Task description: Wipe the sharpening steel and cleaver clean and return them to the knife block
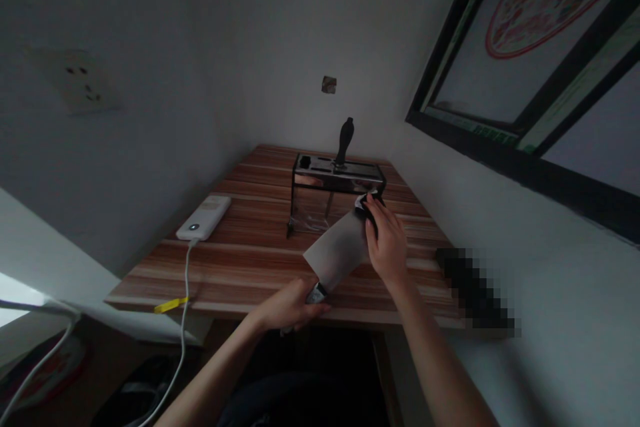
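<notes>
My left hand [290, 307] is closed round the handle of a broad-bladed cleaver [337, 248], which it holds over the front of the wooden table [250, 240] with the blade pointing up and away. My right hand [386, 240] rests against the far end of the blade, fingers pinched on a small dark and white cloth or pad [366, 203] at the blade's tip. Just behind stands a metal and clear knife block [335, 190] with one black-handled knife [344, 140] upright in its slots.
A white power bank [204, 217] lies at the table's left, its white cable [186, 280] running off the front edge past a yellow tag [171, 305]. A dark blurred object [475, 287] lies at the right edge. Walls close in on both sides; a window frame [525, 167] is on the right.
</notes>
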A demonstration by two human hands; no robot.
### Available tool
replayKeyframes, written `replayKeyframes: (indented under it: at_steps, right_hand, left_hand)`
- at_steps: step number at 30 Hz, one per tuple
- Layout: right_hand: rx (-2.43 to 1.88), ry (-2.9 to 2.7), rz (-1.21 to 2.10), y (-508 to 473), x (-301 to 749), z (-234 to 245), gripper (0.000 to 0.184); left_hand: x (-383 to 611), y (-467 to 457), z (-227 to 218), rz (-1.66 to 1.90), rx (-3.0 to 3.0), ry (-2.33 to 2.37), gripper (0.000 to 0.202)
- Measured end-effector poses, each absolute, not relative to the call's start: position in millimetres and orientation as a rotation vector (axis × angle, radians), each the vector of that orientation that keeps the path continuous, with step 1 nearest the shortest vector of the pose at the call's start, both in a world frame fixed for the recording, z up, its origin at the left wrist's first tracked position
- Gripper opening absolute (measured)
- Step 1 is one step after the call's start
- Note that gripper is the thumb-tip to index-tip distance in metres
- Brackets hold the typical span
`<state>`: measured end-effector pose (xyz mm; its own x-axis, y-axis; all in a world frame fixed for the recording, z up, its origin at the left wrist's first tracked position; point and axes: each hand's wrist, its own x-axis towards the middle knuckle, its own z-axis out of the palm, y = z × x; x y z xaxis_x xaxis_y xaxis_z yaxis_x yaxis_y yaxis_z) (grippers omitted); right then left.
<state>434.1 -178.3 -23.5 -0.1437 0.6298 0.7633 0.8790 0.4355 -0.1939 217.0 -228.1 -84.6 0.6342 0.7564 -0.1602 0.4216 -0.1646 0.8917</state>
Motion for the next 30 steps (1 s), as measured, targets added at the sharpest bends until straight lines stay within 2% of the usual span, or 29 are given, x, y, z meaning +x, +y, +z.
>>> replayKeyframes:
  at_steps: [13, 22, 30]
  right_hand:
    - [-1.241, -1.841, -0.470, -194.2, 424.4, -28.1, 0.041]
    - [-1.226, -1.985, -0.372, -216.5, 400.6, -41.8, 0.045]
    - [-1.138, -2.118, -0.236, -239.9, 369.3, -58.6, 0.044]
  left_hand:
    - [216.3, -227.9, -82.0, 0.376, 1.785, 0.935, 0.020]
    - [217.0, -229.0, -80.4, 0.370, 1.719, 0.907, 0.021]
    - [217.4, -228.0, -82.7, 0.433, 1.714, 0.886, 0.012]
